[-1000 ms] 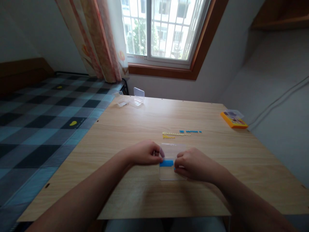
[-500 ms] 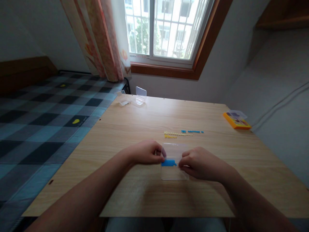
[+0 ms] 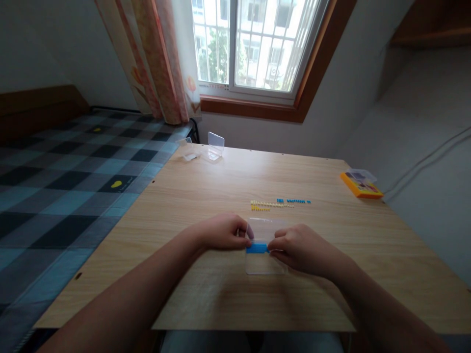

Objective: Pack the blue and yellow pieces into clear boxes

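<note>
Blue strip (image 3: 256,248): laid in clear plastic case (image 3: 265,265), near centre of counter (image 3: 198,301). Case's left edge gripped by left hand (image 3: 228,232). Right hand (image 3: 299,246): set at strip's right end; fingertips partly hidden, grip cannot be told. Small yellow pieces (image 3: 259,208): farther off, individually indistinct. Counter's near edge: partly covered by forearms (image 3: 147,279); wood surface extended left and right.

R hand (image 3: 295,246) moved L to blue pcs (image 3: 256,248).
</note>
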A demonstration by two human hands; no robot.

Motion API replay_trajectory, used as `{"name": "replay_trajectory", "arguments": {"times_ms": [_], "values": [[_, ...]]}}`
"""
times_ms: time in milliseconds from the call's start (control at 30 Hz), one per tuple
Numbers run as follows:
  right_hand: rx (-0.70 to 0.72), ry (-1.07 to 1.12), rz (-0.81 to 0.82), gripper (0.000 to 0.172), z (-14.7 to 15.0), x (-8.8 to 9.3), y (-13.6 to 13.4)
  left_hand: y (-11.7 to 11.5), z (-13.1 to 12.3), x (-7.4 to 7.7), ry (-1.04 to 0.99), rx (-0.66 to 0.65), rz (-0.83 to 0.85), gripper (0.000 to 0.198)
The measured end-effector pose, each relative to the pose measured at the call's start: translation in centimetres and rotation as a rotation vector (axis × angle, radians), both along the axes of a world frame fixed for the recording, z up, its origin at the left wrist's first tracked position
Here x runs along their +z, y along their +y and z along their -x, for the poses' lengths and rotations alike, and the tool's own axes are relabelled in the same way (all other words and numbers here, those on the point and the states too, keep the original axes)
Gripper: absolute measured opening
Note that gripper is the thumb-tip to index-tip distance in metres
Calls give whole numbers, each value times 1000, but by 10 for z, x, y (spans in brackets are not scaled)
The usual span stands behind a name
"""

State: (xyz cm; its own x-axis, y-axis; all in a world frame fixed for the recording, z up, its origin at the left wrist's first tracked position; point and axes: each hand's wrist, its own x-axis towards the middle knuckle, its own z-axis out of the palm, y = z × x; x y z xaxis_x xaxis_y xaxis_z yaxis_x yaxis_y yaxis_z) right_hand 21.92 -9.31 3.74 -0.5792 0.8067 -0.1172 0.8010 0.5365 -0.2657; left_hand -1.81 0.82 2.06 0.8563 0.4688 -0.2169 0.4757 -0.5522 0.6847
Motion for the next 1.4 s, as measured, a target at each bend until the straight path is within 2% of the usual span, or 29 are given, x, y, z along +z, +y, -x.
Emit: {"name": "replay_trajectory", "arguments": {"times_ms": [333,800,1400], "values": [[67,-32,15,19,0,3,-1,0,1,-2,-9,-9,-8,29],[73,-74,52,20,7,6,-5,1,1,-3,7,-16,-26,30],[92,-100,-19,20,10,-4,-6,1,1,-2,5,-8,-8,30]]}}
